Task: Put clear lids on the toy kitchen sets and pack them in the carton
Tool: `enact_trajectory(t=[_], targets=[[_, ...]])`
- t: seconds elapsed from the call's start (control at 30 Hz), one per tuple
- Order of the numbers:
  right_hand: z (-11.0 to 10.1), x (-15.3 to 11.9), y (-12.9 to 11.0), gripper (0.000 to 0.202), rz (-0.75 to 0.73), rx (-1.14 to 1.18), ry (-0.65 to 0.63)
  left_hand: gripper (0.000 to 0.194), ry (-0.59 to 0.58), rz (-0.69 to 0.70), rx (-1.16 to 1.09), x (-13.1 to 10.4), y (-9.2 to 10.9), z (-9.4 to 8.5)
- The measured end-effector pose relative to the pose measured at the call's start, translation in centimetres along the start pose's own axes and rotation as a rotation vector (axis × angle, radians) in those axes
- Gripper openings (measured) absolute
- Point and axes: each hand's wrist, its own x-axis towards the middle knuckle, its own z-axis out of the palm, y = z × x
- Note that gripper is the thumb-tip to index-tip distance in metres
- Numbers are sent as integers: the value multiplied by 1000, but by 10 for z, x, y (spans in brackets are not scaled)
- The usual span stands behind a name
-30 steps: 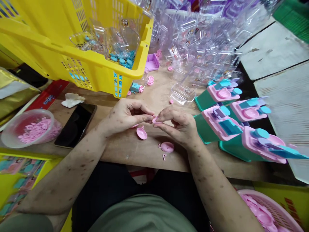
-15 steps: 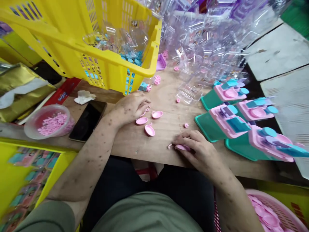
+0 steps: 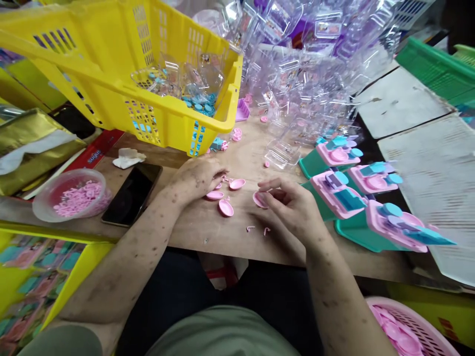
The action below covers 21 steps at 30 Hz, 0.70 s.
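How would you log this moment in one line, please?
right hand: holding pink dish | left hand: beside other pink dishes | hooked pieces: lying on table

We see a desk (image 3: 226, 240) of pale brown wood, its grain plain and a small round mark set near the front edge. To the right, past a dark gap, we have two scuffed white panels (image 3: 426, 183) side by side, chipped along their edges. A green plastic basket (image 3: 440, 74) stands by the farther panel, and beyond it the corner of the room falls into shadow. Pale light spreads across the wood and panels; below the desk we find it dim, with something red (image 3: 232, 271) partly hidden there.
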Motion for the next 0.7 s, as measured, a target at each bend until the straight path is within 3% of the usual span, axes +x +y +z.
enact_trajectory(t=[0.2,0.47,0.57,0.7], targets=[[5,40,6,57,14,234,-150,16,33,55,43,2,1,8],[15,32,29,44,-64,402,-101,12,3,26,64,5,5,4],[12,31,25,29,-110,345,-157,17,55,2,-16,4,2,7],[8,31,18,29,-204,186,-171,19,163,59,-165,3,-2,7]])
